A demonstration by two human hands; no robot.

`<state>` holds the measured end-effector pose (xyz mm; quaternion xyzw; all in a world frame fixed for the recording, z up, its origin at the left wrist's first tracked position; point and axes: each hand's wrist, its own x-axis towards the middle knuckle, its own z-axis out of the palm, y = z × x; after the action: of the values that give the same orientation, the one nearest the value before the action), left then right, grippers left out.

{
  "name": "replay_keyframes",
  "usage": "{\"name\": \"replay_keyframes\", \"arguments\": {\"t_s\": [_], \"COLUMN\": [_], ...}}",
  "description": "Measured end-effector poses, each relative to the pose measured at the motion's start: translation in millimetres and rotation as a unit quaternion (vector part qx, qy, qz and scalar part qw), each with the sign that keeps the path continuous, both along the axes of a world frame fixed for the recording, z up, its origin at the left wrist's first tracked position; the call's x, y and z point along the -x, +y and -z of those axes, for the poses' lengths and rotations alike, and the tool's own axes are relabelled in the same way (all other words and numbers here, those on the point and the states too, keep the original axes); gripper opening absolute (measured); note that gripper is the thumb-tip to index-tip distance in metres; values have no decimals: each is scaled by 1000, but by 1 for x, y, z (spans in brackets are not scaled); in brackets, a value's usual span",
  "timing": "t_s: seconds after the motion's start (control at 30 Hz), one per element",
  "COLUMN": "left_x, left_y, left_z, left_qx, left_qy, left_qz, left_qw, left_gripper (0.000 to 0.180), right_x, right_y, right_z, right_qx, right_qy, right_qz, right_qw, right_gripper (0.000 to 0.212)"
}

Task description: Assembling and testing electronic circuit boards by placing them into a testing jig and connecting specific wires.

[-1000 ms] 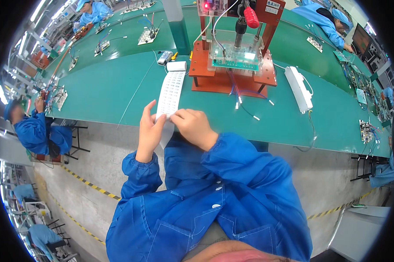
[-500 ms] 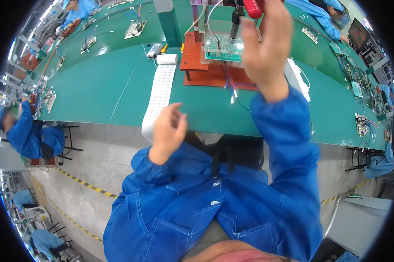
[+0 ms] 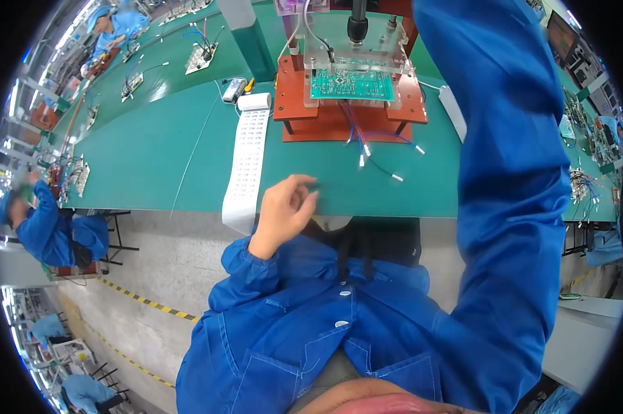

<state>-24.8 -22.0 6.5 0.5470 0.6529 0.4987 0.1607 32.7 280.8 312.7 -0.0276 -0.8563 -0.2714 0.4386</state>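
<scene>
My left hand (image 3: 284, 210) hovers over the near edge of the bench, palm turned inward. Its fingers are loosely curled, with thumb and forefinger apart and nothing between them. Just left of it lies a long white strip of printed labels (image 3: 246, 162), its end drooping over the edge. My right arm (image 3: 508, 131) stretches up past the top of the picture, so the right hand is out of sight. Ahead, a red-orange test fixture (image 3: 294, 110) carries a green circuit board (image 3: 353, 84) beneath a clear plate. Several wires with white connectors (image 3: 362, 160) trail from the fixture onto the bench.
A green pillar (image 3: 256, 58) rises behind the label roll, near a small grey device (image 3: 234, 90). A white power strip (image 3: 453, 114) sits right of the fixture, partly behind my sleeve. Wired boards (image 3: 202, 58) lie on the far green surface. Co-workers in blue sit at left.
My right hand has gone up and out of the picture, from beside the red handle above the fixture. The red handle no longer shows. My left hand has shifted slightly right.
</scene>
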Motion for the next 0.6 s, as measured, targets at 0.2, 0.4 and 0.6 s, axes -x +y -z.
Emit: {"name": "replay_keyframes", "arguments": {"t_s": [0.2,0.4,0.6], "left_x": [1,4,-5], "left_y": [-12,-6,-19], "left_z": [2,1,-8], "left_qx": [-11,-23,-54], "left_qy": [-2,12,-22], "left_qz": [-14,9,-53], "left_qw": [1000,1000,997], "left_gripper": [23,23,28], "right_x": [-70,-87,-100], "right_y": [-45,-60,-66], "right_z": [132,231,197], "right_qx": [-28,71,95], "right_qy": [153,-8,-7], "right_qz": [-182,-105,-182], "right_qw": [971,992,979], "right_gripper": [24,41,39]}}
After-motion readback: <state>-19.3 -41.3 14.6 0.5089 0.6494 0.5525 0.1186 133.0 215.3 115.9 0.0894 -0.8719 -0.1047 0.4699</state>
